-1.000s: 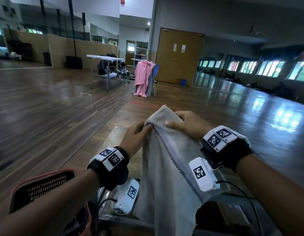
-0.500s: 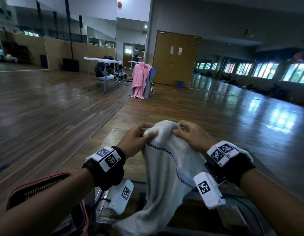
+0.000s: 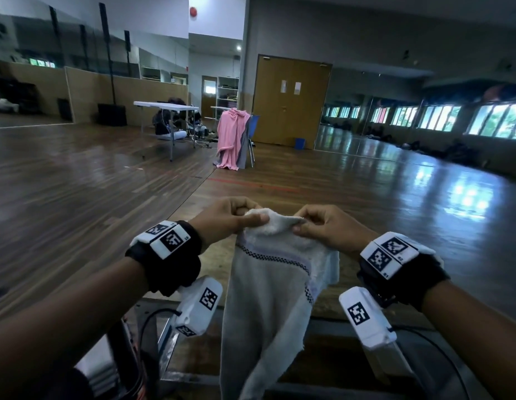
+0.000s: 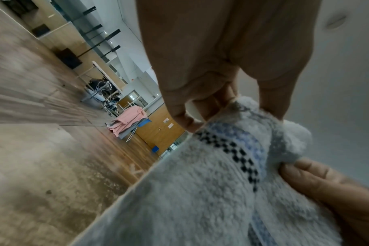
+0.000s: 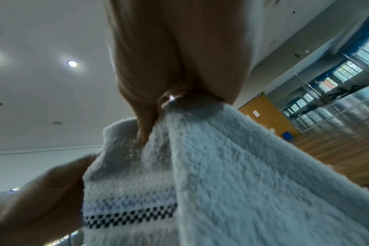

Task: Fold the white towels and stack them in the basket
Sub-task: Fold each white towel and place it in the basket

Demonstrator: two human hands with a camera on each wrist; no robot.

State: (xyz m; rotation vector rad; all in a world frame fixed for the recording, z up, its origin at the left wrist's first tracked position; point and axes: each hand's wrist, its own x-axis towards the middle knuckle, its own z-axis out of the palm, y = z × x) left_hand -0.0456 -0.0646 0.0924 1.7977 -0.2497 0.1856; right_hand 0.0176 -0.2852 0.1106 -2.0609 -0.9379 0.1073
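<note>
at centre frame the left hand [image 3: 228,217] and right hand [image 3: 326,226] both pinched the white towel [image 3: 268,284] by its top edge; behind, upper middle, a pink cloth [image 3: 229,137] draped a chair.

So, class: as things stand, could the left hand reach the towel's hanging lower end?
Probably not yet: the left hand pinches the towel at its top edge, as does the right hand; it must let go first.

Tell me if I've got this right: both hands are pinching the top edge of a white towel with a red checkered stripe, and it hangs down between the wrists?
Nearly. The stripe is black checks beside a pale blue band, not red, as both wrist views show. The left hand and right hand do pinch the white towel by its top edge, and it hangs down.
</note>
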